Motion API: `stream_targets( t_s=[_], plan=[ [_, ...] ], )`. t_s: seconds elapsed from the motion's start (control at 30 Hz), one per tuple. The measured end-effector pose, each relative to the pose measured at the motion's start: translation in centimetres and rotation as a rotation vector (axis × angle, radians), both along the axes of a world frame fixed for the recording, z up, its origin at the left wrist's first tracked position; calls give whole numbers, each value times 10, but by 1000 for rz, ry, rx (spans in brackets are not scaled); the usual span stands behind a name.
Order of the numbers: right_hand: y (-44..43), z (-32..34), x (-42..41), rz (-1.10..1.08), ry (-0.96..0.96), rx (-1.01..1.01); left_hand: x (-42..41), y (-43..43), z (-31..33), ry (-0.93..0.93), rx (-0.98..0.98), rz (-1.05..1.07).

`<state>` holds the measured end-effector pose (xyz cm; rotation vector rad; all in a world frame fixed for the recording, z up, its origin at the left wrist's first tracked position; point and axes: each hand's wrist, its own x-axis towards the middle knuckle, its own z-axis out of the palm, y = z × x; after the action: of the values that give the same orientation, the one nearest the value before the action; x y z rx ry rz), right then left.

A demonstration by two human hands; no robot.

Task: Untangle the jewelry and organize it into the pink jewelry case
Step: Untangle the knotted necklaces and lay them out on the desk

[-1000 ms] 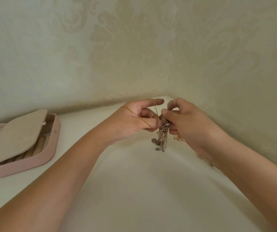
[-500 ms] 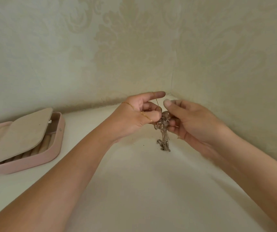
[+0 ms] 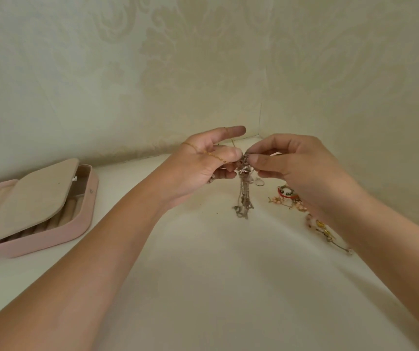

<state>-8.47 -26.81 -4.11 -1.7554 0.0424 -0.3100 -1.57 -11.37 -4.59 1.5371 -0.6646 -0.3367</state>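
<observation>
Since half a second ago, the right hand has turned, and its fingertips now pinch the top of the tangle of chains. More loose jewelry shows under that hand than before.

The tangle is a silver knot with thin strands hanging down from it. It is held up between both hands, near the corner of the walls. It is hard to tell if the strand ends touch the white table.

The left hand pinches the knot from the other side with its thumb and curled fingers. Its pointer finger sticks straight out. A thin gold chain lies across this hand.

A small ring lies on the table just beside the hanging strands. A red bangle and some pink beads lie under the right hand.

The pink jewelry case sits on the table far off to the left, well apart from the hands. It is open, with a beige flap lying tilted over the soft rolls inside. The patterned wall stands behind everything.
</observation>
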Motion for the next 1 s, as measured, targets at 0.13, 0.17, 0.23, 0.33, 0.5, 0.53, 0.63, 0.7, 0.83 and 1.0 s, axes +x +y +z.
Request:
stream_targets(
  t_s=[0.13, 0.17, 0.23, 0.33, 0.5, 0.53, 0.63, 0.7, 0.83, 1.0],
  plan=[
    [4, -1, 3, 26, 79, -33, -1, -3, -4, -12, 53, 16],
    [5, -2, 4, 67, 120, -30, 0, -3, -5, -51, 89, 44],
    [9, -5, 3, 120, 185, -46, 0, -3, -7, -109, 125, 73],
    [11, -7, 3, 105, 180, -91, 2, 0, -5, -51, 74, 46],
    [9, -9, 2, 50, 109, -239, 1, 3, 1, -32, 93, -11],
    [10, -12, 2, 59, 116, -265, 1, 4, 0, -43, 128, -16],
    [10, -21, 7, 89, 123, -242, 3, 5, -2, -58, 202, -22],
    [8, -22, 9, 116, 103, -160, 5, 5, -3, -101, 207, -1],
    [-1, -21, 12, 189, 51, -60, 7, 0, -7, -196, 122, 74],
    [-7, -17, 13, 117, 3, -327, 4, -9, -14, -170, 98, 86]
  ],
)
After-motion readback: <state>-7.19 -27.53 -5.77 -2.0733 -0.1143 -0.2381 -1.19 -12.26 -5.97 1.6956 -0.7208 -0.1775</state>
